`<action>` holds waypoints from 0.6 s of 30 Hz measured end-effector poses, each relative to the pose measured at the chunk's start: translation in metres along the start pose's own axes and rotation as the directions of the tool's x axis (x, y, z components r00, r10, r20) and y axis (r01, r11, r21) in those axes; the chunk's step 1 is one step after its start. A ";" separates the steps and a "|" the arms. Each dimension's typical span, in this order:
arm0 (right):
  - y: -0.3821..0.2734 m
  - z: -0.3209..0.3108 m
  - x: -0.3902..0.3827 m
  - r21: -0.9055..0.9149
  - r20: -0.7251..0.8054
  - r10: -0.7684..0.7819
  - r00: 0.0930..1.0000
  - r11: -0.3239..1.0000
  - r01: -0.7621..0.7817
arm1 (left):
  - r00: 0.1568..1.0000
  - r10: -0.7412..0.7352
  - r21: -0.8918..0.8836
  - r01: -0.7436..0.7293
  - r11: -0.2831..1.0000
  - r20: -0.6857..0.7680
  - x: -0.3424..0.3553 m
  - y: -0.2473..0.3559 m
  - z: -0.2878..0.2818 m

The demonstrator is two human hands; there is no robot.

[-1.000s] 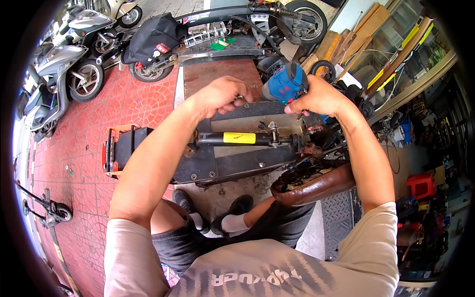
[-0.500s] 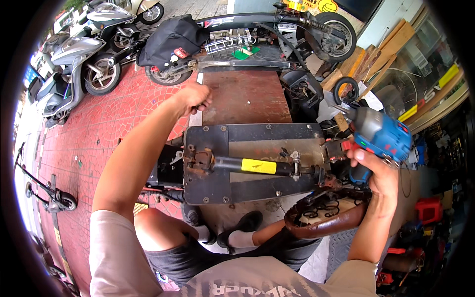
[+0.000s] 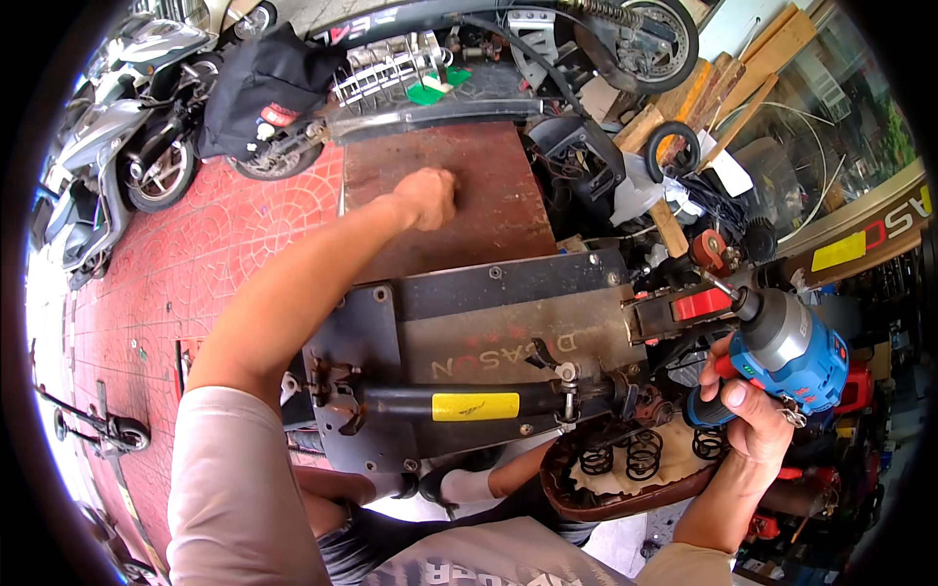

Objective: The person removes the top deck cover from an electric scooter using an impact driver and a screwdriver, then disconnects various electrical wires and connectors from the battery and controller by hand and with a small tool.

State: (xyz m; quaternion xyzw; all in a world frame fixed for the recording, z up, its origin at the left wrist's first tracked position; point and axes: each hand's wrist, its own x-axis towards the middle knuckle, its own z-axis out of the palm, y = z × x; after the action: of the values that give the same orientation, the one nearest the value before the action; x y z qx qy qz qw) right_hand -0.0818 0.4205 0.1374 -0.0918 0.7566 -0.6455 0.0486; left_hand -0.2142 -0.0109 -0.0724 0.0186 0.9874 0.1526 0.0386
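My left hand is curled closed over the worn red board; anything inside it is hidden. My right hand grips a blue cordless driver at the right, its bit pointing up and left over a red part. Below my left hand lies a scooter deck with dark plates and bolts along it. A folded black stem with a yellow label runs across it. By my right wrist, a brown seat holds several black springs.
Parked motor scooters line the upper left on red paving. A black bag and a partly stripped vehicle lie at the top. Wood planks, a black tyre and clutter fill the right. A small kick scooter stands far left.
My right hand has swung the driver down and to the right. My left hand has gone from loosely curled to a closer curl over the board. The deck appears lower and larger in view.
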 end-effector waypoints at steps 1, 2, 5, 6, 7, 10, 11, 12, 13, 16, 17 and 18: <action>-0.006 0.005 0.002 0.020 -0.018 -0.019 1.000 1.000 0.019 | 0.996 0.056 -0.013 -0.056 0.998 0.069 -0.004 -0.003 -0.009; -0.008 0.001 0.007 0.045 0.049 0.008 0.999 0.999 -0.010 | 0.995 -0.028 0.012 0.027 1.000 0.098 -0.008 -0.006 -0.005; -0.014 -0.006 0.014 0.191 0.085 0.035 0.996 0.980 -0.051 | 0.999 0.012 0.486 0.013 0.874 -0.048 -0.021 0.013 -0.029; -0.015 -0.008 0.013 0.200 0.015 0.003 1.000 0.980 -0.006 | 0.995 0.016 0.365 -0.051 0.930 0.100 -0.020 0.029 -0.050; -0.017 -0.007 0.014 0.237 0.034 -0.041 0.999 0.971 0.032 | 0.999 -0.010 0.281 0.022 0.959 -0.041 -0.035 0.035 -0.056; -0.022 0.003 0.008 0.333 0.055 -0.135 0.989 0.937 0.109 | 0.949 0.072 -0.120 -0.113 0.986 -0.306 -0.112 0.094 -0.072; -0.023 -0.002 0.007 0.318 0.052 -0.130 0.990 0.942 0.107 | 0.960 0.137 -0.157 -0.178 0.971 -0.243 -0.147 0.128 -0.088; -0.025 -0.009 0.006 0.310 0.046 -0.137 0.990 0.944 0.116 | 0.959 0.210 -0.186 -0.245 0.952 -0.188 -0.180 0.157 -0.104; -0.027 -0.015 0.005 0.309 0.044 -0.137 0.990 0.944 0.117 | 0.948 0.281 -0.121 -0.299 0.947 -0.149 -0.210 0.177 -0.107; -0.030 -0.007 0.002 0.389 0.062 -0.175 0.983 0.911 0.138 | 0.973 0.231 -0.045 -0.230 0.972 0.019 -0.274 0.200 -0.075; -0.031 -0.003 0.002 0.417 0.086 -0.199 0.976 0.897 0.146 | 0.979 0.203 0.025 -0.202 0.979 -0.027 -0.283 0.194 -0.052; -0.032 -0.002 0.002 0.431 0.098 -0.216 0.971 0.889 0.154 | 0.986 0.162 0.023 -0.162 0.987 -0.041 -0.285 0.194 -0.045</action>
State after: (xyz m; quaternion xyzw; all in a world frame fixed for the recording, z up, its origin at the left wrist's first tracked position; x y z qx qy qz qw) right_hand -0.0817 0.4168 0.1688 -0.1972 0.5821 -0.7866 0.0596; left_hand 0.0705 0.1465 0.0489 0.0960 0.9846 0.1461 0.0048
